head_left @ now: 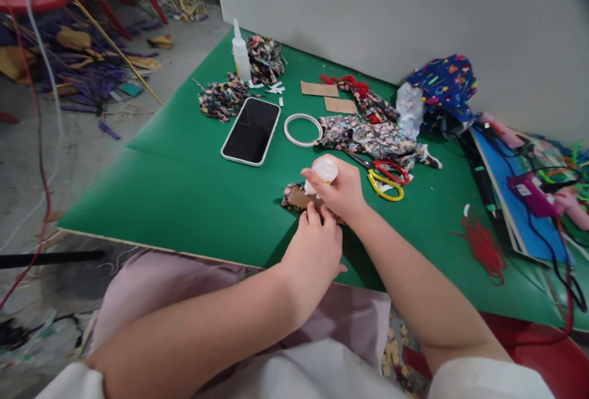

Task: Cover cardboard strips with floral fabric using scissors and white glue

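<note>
right hand (345,188) gripping an upturned squeeze bottle (326,169) over a cardboard strip (299,199)
the strip lies on floral fabric (288,194) on the green table (193,187); the left hand (316,248), open, rests fingertips on it.

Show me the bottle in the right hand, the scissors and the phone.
Bottle (326,170): head view, on its round white end.
Scissors (372,167): head view, where blades meet handles.
Phone (252,132): head view, on the dark screen.

No legible txt, nos, brands or signs
</note>
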Available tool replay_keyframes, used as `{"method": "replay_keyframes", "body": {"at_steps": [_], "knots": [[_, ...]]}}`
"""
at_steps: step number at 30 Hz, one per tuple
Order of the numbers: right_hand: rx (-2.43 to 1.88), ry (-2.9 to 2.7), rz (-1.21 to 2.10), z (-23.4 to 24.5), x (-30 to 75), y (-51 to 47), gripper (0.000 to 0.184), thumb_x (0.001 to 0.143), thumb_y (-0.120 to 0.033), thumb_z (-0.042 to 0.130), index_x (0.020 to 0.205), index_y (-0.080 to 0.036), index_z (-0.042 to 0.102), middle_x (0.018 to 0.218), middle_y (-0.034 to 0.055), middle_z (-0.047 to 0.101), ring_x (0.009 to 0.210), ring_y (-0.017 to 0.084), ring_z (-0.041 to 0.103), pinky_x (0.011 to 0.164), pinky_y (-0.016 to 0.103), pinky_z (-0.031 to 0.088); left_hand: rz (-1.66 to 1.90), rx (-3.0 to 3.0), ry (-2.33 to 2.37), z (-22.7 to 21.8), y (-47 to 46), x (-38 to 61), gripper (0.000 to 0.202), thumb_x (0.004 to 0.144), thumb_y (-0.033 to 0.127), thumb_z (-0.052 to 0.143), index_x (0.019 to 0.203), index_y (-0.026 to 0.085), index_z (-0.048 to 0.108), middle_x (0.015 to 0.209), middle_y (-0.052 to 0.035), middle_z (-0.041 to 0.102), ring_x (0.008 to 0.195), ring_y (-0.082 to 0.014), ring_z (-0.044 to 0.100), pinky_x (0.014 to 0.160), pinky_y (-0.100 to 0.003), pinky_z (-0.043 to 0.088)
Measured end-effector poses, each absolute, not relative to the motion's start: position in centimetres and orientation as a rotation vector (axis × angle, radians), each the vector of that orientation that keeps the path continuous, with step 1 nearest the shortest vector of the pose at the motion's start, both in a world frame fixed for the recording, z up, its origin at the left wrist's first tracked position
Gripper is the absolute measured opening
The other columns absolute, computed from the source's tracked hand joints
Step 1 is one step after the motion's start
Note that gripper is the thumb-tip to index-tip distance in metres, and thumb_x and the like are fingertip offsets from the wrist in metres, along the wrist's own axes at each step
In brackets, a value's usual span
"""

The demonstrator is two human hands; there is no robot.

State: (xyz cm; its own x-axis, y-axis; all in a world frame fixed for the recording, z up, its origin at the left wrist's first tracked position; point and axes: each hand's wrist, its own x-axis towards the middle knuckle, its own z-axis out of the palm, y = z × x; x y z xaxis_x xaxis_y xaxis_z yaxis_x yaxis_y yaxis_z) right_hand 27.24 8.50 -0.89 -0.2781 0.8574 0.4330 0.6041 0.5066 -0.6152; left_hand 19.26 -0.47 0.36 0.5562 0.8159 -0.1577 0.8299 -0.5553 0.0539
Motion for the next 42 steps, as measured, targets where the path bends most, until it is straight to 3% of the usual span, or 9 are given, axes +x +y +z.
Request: {"method": "replay_keyframes", "body": {"at_steps": [20,26,34,38,42], "knots": [[-1.164,-2.016,0.514,-1.0,24.8,9.0,0.036,0.075,-0.051,0.051,0.06,-0.018,0.048,0.054,-0.0024,0.05,0.052,0.009,0.045,0.053,0.022,0.036,-0.149,2.67,1.39,0.3,-0.6,19.0,0.067,0.074,0.053,0.053,0.121,0.006,0.047,0.123,-0.0224,0.047,0.117,-0.0355,0.038,0.089,-0.043,0.037],[-1.146,-1.49,0.631,-0.4,27.0,10.3,0.034,0.077,-0.052,0.047,0.074,-0.019,0.054,0.066,0.0002,0.056,0.054,0.009,0.051,0.049,0.022,0.04,-0.177,2.635,1.373,0.2,-0.3,19.1,0.075,0.071,0.055,0.055,0.122,0.001,0.045,0.127,-0.0256,0.042,0.115,-0.0404,0.039,0.089,-0.043,0.038],[-1.126,-0.856,0.808,0.0,34.4,12.2,0.034,0.073,-0.053,0.049,0.068,-0.019,0.054,0.053,-0.0042,0.048,0.039,0.008,0.043,0.032,0.022,0.033,-0.24,2.566,1.372,0.4,-0.2,19.3,0.076,0.071,0.056,0.054,0.124,0.002,0.044,0.13,-0.0239,0.04,0.118,-0.0412,0.036,0.092,-0.044,0.037],[-1.206,-0.951,0.699,-0.4,36.1,10.5,0.034,0.073,-0.05,0.05,0.061,-0.018,0.055,0.049,-0.0043,0.048,0.037,0.007,0.041,0.031,0.022,0.029,-0.298,2.571,1.34,0.7,-0.1,19.3,0.075,0.074,0.055,0.051,0.126,0.001,0.04,0.131,-0.0257,0.037,0.119,-0.0423,0.034,0.092,-0.045,0.037],[-1.315,-1.39,0.549,-0.8,35.7,8.0,0.027,0.071,-0.041,0.058,0.061,-0.017,0.059,0.053,-0.0021,0.053,0.047,0.009,0.048,0.044,0.022,0.036,-0.294,2.554,1.335,0.9,0.0,19.3,0.074,0.075,0.053,0.051,0.126,0.001,0.04,0.13,-0.0252,0.038,0.12,-0.0407,0.033,0.093,-0.044,0.036]]}}
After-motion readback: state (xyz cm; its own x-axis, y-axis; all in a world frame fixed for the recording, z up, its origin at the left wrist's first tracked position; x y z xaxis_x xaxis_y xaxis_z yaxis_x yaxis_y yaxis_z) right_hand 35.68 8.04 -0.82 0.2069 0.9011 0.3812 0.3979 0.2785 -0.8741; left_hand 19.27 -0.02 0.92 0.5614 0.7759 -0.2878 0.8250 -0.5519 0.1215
